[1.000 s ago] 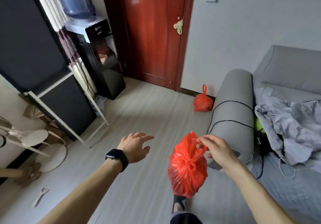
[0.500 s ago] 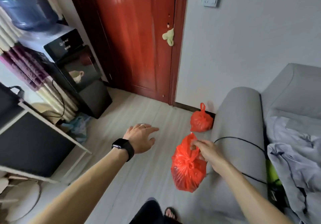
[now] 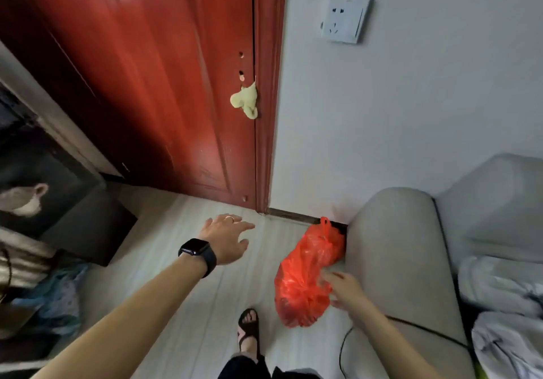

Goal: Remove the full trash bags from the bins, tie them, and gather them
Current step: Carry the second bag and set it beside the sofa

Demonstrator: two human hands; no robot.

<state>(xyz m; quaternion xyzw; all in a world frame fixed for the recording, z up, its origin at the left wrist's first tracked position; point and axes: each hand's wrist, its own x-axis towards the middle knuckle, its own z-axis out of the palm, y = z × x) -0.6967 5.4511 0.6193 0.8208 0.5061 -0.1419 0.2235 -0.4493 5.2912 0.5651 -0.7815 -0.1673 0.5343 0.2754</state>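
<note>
Just beside the sofa (image 3: 396, 261), far red bag (image 3: 321, 246) stands upright, loop upward.

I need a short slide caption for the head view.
Right hand beside the near red bag; far red bag by the sofa and wall; left hand open.

Front bag (image 3: 296, 296) lies before rear bag (image 3: 323, 243), both left of sofa (image 3: 396, 261).
</note>
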